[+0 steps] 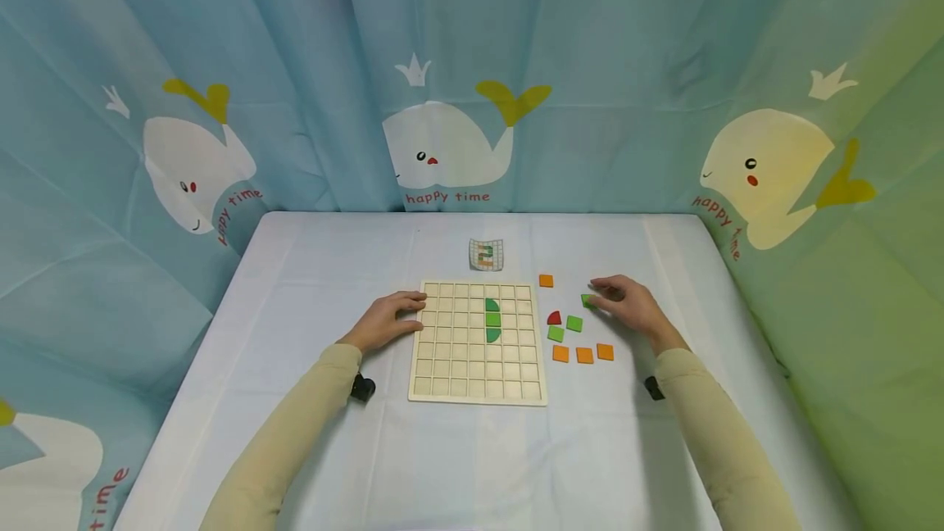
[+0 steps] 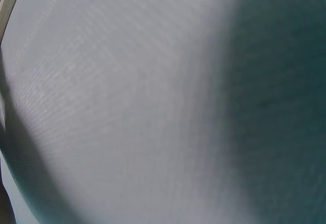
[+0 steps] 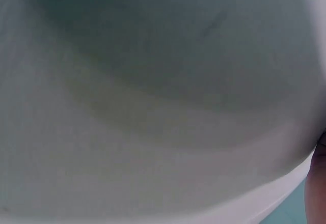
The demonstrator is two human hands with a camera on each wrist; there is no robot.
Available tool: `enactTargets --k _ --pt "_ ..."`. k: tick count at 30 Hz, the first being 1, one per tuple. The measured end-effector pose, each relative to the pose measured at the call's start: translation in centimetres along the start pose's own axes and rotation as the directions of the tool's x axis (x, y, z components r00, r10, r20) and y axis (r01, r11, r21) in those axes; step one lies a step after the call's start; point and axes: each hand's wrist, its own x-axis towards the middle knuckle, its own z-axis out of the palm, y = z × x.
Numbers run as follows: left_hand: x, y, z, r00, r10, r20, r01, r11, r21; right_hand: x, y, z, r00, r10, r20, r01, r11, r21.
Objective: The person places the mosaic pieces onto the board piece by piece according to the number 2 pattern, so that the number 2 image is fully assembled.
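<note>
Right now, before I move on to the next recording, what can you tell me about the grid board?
The grid board is a pale cream square, wood-like in look, with thin raised lines parting seven by seven cells. It lies flat on the white-covered table. In the fifth column from the left, towards the far edge, a light green square tile sits between two darker green quarter-circle tiles. The left hand is at its left edge, fingertips apparently touching it.

Green tile R of board: part hidden by R grip, can't tell if pinched. Card beyond board: pattern too sm. to read. Sleeves flanking board cut off by pic edge. L wrist cam: table blurred, board a cut-off sliver.
</note>
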Motion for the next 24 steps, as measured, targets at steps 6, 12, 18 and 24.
enactTargets --k 6,12,18,24 --pt "0.0 0.1 0.1 1.0 -0.006 0.016 0.006 1.0 0.003 0.0 0.4 0.3 0.994 -0.11 0.024 0.111 0.992 -0.057" --pt "0.0 0.0 0.2 1.0 -0.011 0.016 0.011 1.0 0.003 0.0 0.6 0.6 0.988 -0.152 0.026 0.153 0.987 -0.058" --pt "0.1 -0.3 0.2 1.0 -0.001 0.006 0.001 1.0 0.008 0.2 0.5 0.8 0.989 -0.143 -0.029 0.14 0.986 -0.085" --pt "0.0 -0.3 0.1 1.0 0.009 0.005 -0.009 1.0 -0.002 0.8 -0.4 0.7 0.992 -0.101 -0.074 0.099 0.995 -0.034"
